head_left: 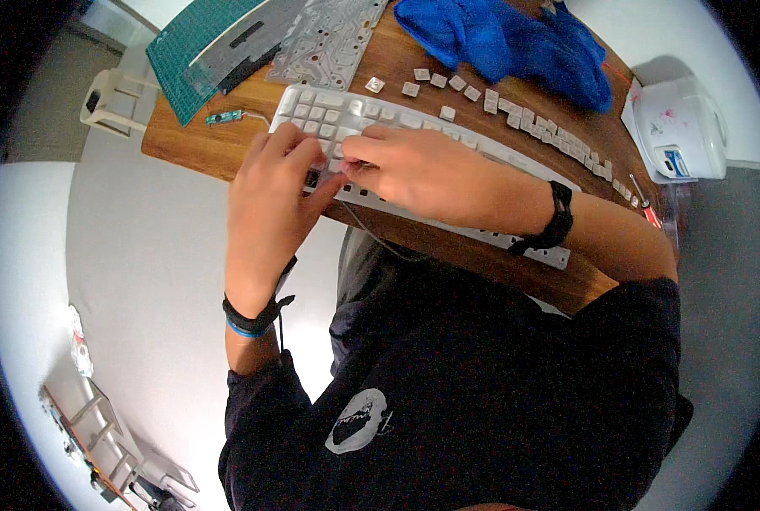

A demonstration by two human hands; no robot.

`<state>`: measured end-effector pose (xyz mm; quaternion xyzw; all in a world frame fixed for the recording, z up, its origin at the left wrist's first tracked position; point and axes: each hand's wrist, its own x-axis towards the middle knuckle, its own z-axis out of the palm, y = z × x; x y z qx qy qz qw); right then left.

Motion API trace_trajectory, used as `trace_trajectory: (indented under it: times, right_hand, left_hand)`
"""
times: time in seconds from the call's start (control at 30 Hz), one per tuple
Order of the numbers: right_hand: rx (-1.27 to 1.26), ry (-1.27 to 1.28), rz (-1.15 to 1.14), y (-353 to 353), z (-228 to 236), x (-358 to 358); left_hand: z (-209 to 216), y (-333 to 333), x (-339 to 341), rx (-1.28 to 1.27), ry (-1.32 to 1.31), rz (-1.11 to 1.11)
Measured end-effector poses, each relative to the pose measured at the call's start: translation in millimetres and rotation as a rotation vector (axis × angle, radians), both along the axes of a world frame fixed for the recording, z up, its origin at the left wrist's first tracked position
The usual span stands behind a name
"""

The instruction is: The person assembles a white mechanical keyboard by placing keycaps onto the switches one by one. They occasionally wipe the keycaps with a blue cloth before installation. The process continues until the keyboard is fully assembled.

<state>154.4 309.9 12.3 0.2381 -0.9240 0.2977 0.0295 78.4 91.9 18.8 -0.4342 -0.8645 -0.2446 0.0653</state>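
A white keyboard [329, 115] lies on the wooden table [201, 140], many of its keycaps removed. My left hand [269, 192] rests on its left part, thumb and fingers pressed near an empty key socket. My right hand [414, 170] lies across the middle of the keyboard, its fingertips meeting the left thumb over a keycap; whether it pinches the cap I cannot tell. Loose white keycaps [516, 115] lie in a row behind the keyboard.
A blue cloth [508, 38] lies at the table's back. A green cutting mat [188, 43], a grey keyboard panel [256, 34] and a clear circuit membrane [325, 38] sit at back left. A small circuit board [224, 117], a screwdriver [644, 200] and a white appliance [678, 128] are nearby.
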Motion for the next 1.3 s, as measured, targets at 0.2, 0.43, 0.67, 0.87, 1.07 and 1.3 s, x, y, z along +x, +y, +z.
trace_trajectory:
  times: [0.2, 0.43, 0.67, 0.87, 1.07, 1.3]
  right_hand:
    - [0.329, 0.342, 0.062, 7, -14, 12]
    - [0.181, 0.183, -0.021, 30, 2, 17]
    - [0.248, 0.090, -0.284, 169, 30, 23]
    - [0.247, -0.111, -0.256, 219, 30, 41]
    - [0.228, -0.210, -0.187, 220, 23, 33]
    - [0.299, -0.178, -0.282, 217, 21, 38]
  left_hand:
    - [4, 4, 2, -0.016, 0.045, -0.005]
    - [10, 6, 2, -0.038, 0.043, -0.041]
    - [28, -13, -5, -0.128, -0.187, -0.099]
    - [58, 3, -20, -0.272, -0.206, -0.196]
    - [85, 77, -30, -0.341, -0.096, -0.421]
    - [31, 193, -68, -0.140, -0.015, -0.841]
